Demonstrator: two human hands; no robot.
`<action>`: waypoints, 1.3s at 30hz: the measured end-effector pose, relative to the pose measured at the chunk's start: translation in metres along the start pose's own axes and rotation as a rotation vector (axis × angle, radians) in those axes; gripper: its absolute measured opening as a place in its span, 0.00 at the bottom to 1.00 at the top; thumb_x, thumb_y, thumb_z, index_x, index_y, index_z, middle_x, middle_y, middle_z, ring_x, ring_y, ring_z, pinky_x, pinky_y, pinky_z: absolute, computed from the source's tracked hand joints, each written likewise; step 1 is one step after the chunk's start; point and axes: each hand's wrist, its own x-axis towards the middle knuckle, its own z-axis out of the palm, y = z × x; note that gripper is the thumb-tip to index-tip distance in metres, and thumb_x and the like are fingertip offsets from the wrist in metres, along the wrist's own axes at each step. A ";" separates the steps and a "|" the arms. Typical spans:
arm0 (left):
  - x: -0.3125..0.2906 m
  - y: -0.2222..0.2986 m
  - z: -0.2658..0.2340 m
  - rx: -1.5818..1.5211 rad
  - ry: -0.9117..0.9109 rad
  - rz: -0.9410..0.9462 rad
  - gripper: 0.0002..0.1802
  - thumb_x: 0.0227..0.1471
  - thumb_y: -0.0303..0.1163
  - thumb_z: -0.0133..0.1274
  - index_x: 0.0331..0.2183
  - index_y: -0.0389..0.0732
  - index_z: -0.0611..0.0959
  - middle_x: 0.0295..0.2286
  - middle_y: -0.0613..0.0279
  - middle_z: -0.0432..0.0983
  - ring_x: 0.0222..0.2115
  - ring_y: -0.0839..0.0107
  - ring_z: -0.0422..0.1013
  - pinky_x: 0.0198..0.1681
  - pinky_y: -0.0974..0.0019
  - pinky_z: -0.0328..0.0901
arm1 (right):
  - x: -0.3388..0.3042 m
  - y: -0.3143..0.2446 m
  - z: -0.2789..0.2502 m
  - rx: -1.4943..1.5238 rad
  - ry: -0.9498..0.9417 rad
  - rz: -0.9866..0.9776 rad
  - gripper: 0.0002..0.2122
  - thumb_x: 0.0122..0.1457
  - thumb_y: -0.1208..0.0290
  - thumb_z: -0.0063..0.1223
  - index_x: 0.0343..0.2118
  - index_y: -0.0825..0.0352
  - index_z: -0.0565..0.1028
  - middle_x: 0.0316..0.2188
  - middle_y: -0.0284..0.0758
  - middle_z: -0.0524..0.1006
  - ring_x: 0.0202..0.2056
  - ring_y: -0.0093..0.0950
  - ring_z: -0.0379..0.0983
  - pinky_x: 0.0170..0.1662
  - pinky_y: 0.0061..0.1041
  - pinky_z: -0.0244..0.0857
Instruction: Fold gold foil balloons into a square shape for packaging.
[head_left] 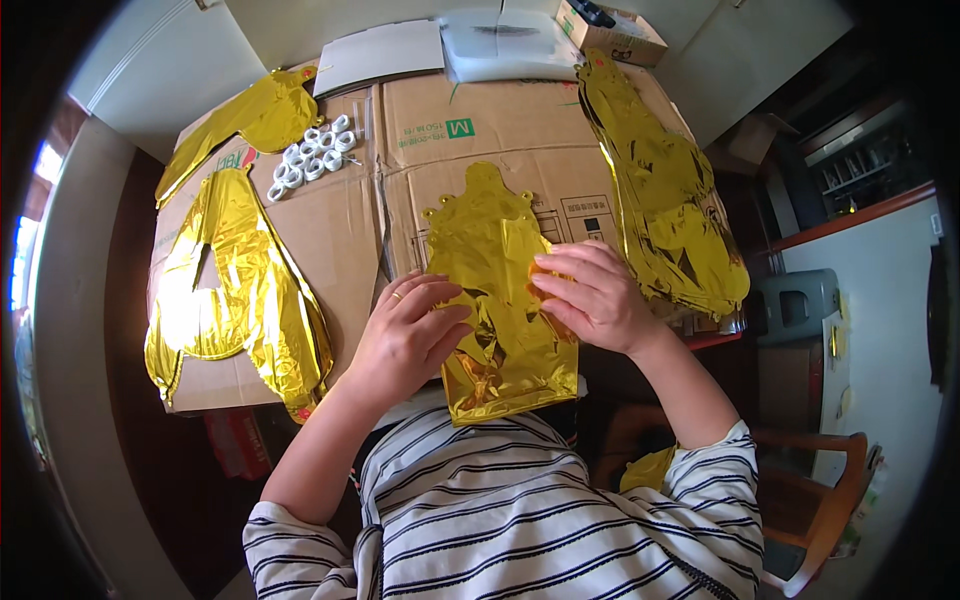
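Note:
A flat gold foil balloon (490,270) lies in front of me, its narrow tabbed end pointing away and its wide end hanging over the cardboard's near edge. My left hand (412,322) is closed on its left side, fingers bent over the foil. At the opposite side my right hand (592,298) pinches the other edge, with an orange reflection beside the fingertips. The thumb of the right hand is partly hidden. Creases run through the foil between both hands.
Flattened cardboard (410,180) covers the table. Gold foil balloons (240,290) lie at left, with others (250,115) behind. A foil stack (665,200) lines the right side. White ribbon rolls (310,155), a white board (380,55), clear plastic (510,45) and a small box (625,40) sit farther back.

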 end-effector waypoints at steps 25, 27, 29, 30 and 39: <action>-0.049 0.014 0.019 0.211 -0.071 -0.055 0.22 0.47 0.38 0.69 0.46 0.46 0.86 0.47 0.61 0.79 0.56 0.60 0.73 0.68 0.40 0.47 | -0.047 -0.015 0.000 -0.076 -0.129 0.022 0.19 0.56 0.65 0.63 0.51 0.61 0.80 0.53 0.33 0.76 0.58 0.34 0.69 0.59 0.38 0.61; -0.052 0.014 0.021 0.235 -0.061 -0.044 0.22 0.47 0.38 0.69 0.45 0.46 0.86 0.47 0.62 0.79 0.55 0.60 0.73 0.68 0.40 0.47 | -0.047 -0.016 0.001 -0.073 -0.126 0.021 0.19 0.56 0.64 0.63 0.51 0.61 0.80 0.53 0.33 0.76 0.58 0.34 0.69 0.59 0.38 0.61; -0.055 0.014 0.023 0.249 -0.050 -0.036 0.21 0.47 0.39 0.68 0.45 0.46 0.87 0.47 0.62 0.80 0.55 0.60 0.73 0.68 0.40 0.47 | -0.051 -0.015 0.004 -0.079 -0.107 0.014 0.18 0.56 0.64 0.63 0.50 0.61 0.81 0.53 0.33 0.76 0.58 0.34 0.69 0.59 0.39 0.61; -0.056 0.015 0.024 0.252 -0.044 -0.034 0.21 0.47 0.39 0.68 0.45 0.46 0.87 0.46 0.63 0.80 0.55 0.60 0.73 0.68 0.40 0.47 | -0.052 -0.015 0.006 -0.082 -0.098 0.011 0.18 0.57 0.63 0.63 0.50 0.61 0.81 0.53 0.33 0.76 0.57 0.34 0.69 0.59 0.39 0.61; -0.064 0.021 0.031 0.379 0.043 0.013 0.21 0.46 0.47 0.69 0.41 0.49 0.87 0.46 0.66 0.80 0.57 0.57 0.71 0.67 0.43 0.49 | -0.061 -0.018 0.010 -0.150 -0.045 -0.039 0.16 0.58 0.62 0.62 0.48 0.60 0.81 0.52 0.33 0.78 0.57 0.34 0.71 0.60 0.38 0.61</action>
